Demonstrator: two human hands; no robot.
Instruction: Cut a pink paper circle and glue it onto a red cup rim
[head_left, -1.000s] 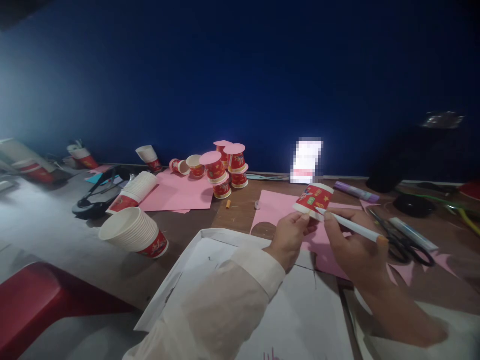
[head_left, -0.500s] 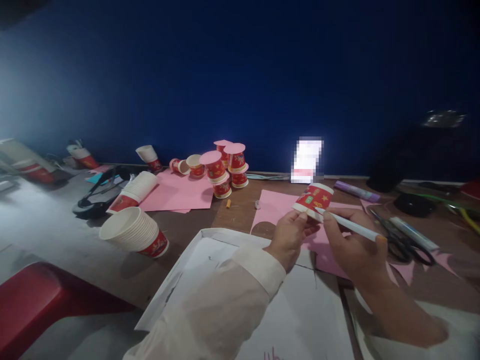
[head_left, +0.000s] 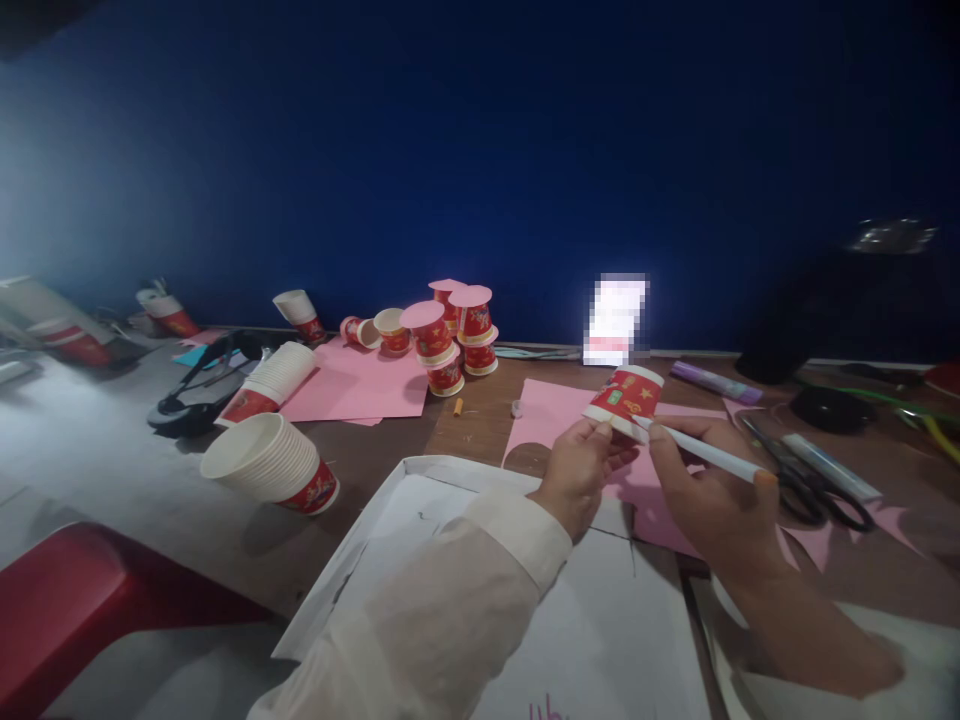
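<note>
My left hand (head_left: pixel 577 475) is closed on the rim of a red and white paper cup (head_left: pixel 628 395), which is tilted with its base up and away from me. In my right hand (head_left: pixel 712 500) is a white marker (head_left: pixel 712 453) with an orange end. Its tip points at the cup's white rim; whether it touches cannot be made out. Beneath both hands lie pink paper (head_left: pixel 547 415) with a rounded cut-out and a white box lid (head_left: pixel 600 620). A small orange cap (head_left: pixel 458 407) rests on the table to the left.
Upturned cups topped with pink discs (head_left: pixel 426 335) stand stacked at the back. Cup stacks (head_left: pixel 262 460) lie on the left near a headset (head_left: pixel 184 412). Scissors (head_left: pixel 806 485), a glue tube (head_left: pixel 829 465) and a purple tube (head_left: pixel 716 382) are on the right. A bright blurred screen (head_left: pixel 615 320) leans behind.
The cup has shifted very slightly left in view. Both hands keep their hold, and the marker tip stays at the rim.
</note>
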